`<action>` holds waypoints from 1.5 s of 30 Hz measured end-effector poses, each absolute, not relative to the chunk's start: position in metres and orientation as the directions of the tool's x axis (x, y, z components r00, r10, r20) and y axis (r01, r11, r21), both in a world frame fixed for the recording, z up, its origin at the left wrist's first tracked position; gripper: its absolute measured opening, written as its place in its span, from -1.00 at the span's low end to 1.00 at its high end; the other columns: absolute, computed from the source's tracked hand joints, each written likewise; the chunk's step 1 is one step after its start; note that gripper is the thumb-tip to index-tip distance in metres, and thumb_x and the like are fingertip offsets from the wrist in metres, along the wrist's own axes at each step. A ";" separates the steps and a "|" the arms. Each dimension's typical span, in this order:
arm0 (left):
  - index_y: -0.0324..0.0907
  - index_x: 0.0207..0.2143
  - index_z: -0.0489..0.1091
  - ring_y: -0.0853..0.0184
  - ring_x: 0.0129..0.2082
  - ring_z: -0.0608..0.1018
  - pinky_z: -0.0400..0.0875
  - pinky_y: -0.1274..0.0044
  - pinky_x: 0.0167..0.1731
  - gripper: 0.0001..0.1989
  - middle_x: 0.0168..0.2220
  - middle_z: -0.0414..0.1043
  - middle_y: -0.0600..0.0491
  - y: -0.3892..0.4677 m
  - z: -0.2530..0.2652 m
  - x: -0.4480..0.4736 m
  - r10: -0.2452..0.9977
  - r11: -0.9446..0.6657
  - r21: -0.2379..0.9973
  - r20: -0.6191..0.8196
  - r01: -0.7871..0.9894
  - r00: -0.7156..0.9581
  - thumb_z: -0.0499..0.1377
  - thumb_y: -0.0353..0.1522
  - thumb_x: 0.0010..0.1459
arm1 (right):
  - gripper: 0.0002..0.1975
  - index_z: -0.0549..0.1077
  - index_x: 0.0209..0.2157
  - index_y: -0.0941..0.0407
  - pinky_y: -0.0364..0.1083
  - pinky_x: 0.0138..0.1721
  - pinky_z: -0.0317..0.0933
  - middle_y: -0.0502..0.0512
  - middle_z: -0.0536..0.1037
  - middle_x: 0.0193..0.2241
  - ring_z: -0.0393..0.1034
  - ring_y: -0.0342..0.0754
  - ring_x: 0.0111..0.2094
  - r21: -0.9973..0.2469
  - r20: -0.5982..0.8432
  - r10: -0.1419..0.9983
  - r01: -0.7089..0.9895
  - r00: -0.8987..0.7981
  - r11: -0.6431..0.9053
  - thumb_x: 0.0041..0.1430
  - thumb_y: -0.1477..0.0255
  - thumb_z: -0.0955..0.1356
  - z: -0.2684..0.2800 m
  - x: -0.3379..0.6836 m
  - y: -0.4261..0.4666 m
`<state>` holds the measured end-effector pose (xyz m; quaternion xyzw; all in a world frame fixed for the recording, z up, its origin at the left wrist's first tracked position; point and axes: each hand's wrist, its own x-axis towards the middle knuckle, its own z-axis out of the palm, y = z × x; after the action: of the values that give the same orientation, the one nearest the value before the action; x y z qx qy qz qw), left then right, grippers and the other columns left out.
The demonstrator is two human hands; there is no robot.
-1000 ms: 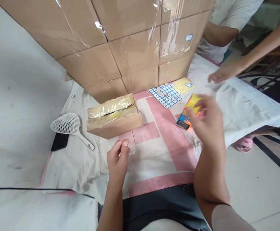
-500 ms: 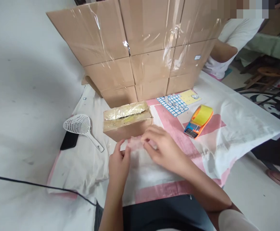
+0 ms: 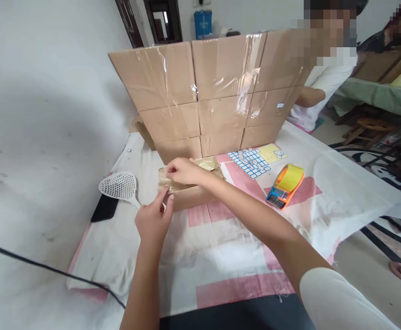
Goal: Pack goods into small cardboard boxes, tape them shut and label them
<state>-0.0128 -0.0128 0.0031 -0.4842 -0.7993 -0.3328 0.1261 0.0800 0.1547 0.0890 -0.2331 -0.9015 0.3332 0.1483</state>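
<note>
Tabletop: covered in pink-and-white cloth; its near edge meets the dark lap, and the stretch before the carton gives both forearms room.
Left hand: thumb and forefinger spread at the carton's near left corner; whether they pinch anything cannot be told.
Right hand: crosses over the carton from the right, fingertips bunched, seemingly on the clear film.
Clear film: at the carton's left end, between the two hands; its outline is hard to make out.
Small carton: mid-tabletop, just before the panel; shiny tape already covers part of its top, while the film, by judgement, has yet to be smoothed down at the left end.
Skimmer: left of the carton, overlapping a black flat object; it narrows the room there.
Tape dispenser: set aside on the right, well apart from both hands, with free cloth around it.
Patterned sheet: flat, beyond the carton to the right.
Cardboard panel: upright behind the carton, closing off the far side.
</note>
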 end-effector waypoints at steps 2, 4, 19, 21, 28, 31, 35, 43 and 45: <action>0.05 0.15 0.50 0.40 -0.60 0.23 0.02 0.54 -0.45 -0.57 -0.61 0.29 0.18 -0.012 -0.002 -0.012 0.710 0.378 0.390 0.460 0.840 -0.533 0.14 -0.14 0.28 | -0.84 0.54 -0.44 0.10 0.06 -0.05 0.06 0.06 0.59 -0.40 0.40 0.08 -0.18 -0.518 0.110 0.539 0.415 -0.835 0.748 0.18 0.43 0.34 0.083 0.069 0.154; 0.04 0.20 0.45 0.39 -0.60 0.24 0.00 0.54 -0.45 -0.53 -0.59 0.32 0.17 -0.014 -0.007 -0.007 0.697 0.406 0.402 0.444 0.821 -0.562 0.12 -0.12 0.29 | -0.86 0.57 -0.39 0.08 0.13 0.00 0.06 0.13 0.62 -0.27 0.38 0.19 -0.06 -0.423 0.134 0.516 0.423 -0.846 0.801 0.18 0.41 0.35 0.079 0.064 0.152; 0.03 0.25 0.36 0.38 -0.56 0.33 0.12 0.55 -0.44 -0.48 -0.52 0.37 0.17 -0.013 -0.007 0.008 0.683 0.451 0.516 0.327 0.728 -0.654 0.10 -0.10 0.28 | -0.76 0.58 -0.20 0.15 0.27 0.11 0.14 0.25 0.60 -0.03 0.34 0.24 0.09 -0.337 0.169 0.541 0.467 -0.824 0.817 0.32 0.31 0.33 0.064 0.056 0.149; 0.03 0.25 0.36 0.37 -0.56 0.35 0.13 0.55 -0.44 -0.47 -0.51 0.38 0.17 -0.012 -0.007 0.008 0.681 0.454 0.528 0.314 0.718 -0.662 0.10 -0.09 0.28 | -0.74 0.59 -0.18 0.15 0.27 0.11 0.13 0.25 0.60 -0.03 0.34 0.25 0.09 -0.335 0.173 0.535 0.461 -0.827 0.821 0.33 0.30 0.32 0.063 0.055 0.150; 0.03 0.27 0.33 0.32 -0.53 0.40 0.16 0.53 -0.44 -0.45 -0.48 0.45 0.14 -0.010 -0.009 0.007 0.690 0.434 0.562 0.296 0.704 -0.661 0.10 -0.07 0.28 | -0.65 0.55 -0.08 0.20 0.21 0.14 0.12 0.31 0.56 0.02 0.32 0.27 0.12 -0.325 0.134 0.547 0.485 -0.826 0.812 0.32 0.21 0.35 0.066 0.054 0.145; 0.03 0.26 0.34 0.32 -0.55 0.38 0.13 0.52 -0.46 -0.46 -0.46 0.47 0.12 -0.011 -0.008 0.009 0.683 0.445 0.548 0.304 0.708 -0.664 0.10 -0.07 0.27 | -0.40 0.46 0.05 0.28 0.17 0.14 0.14 0.42 0.49 0.08 0.30 0.27 0.12 -0.278 0.228 0.639 0.580 -0.734 0.766 0.19 0.08 0.45 0.071 0.059 0.145; 0.01 0.22 0.39 0.31 -0.53 0.38 0.17 0.50 -0.43 -0.50 -0.48 0.41 0.12 -0.016 -0.008 0.009 0.650 0.456 0.522 0.357 0.721 -0.670 0.09 -0.09 0.28 | -0.41 0.42 0.08 0.24 0.26 0.17 0.11 0.43 0.42 0.14 0.23 0.33 0.17 -0.317 0.303 0.754 0.685 -0.583 0.656 0.15 0.14 0.48 0.079 0.110 0.163; -0.11 0.21 0.40 0.08 -0.09 0.53 0.46 0.23 -0.02 -0.45 0.12 0.36 -0.18 -0.023 -0.031 -0.020 0.620 0.205 0.575 0.549 0.792 -0.560 0.10 -0.13 0.21 | 0.33 -0.26 0.49 0.05 0.04 0.43 -0.10 0.32 -0.19 0.49 -0.24 0.16 0.51 -0.890 0.163 0.522 0.104 -0.837 0.444 -0.07 0.09 0.59 0.021 0.243 0.149; -0.06 0.26 0.32 0.04 -0.03 0.55 0.45 0.16 0.05 -0.43 0.14 0.40 -0.14 -0.022 -0.035 -0.023 0.649 0.201 0.644 0.477 0.738 -0.593 0.08 -0.15 0.23 | 0.45 -0.33 0.49 -0.02 0.06 0.43 -0.08 0.31 -0.18 0.48 -0.24 0.18 0.51 -0.882 0.221 0.554 0.078 -0.803 0.465 -0.18 0.18 0.64 0.003 0.247 0.128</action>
<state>-0.0233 -0.0222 -0.0349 -0.4481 -0.7734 -0.4456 0.0500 0.2473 0.1285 0.0029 -0.1929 -0.8191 0.4800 0.2478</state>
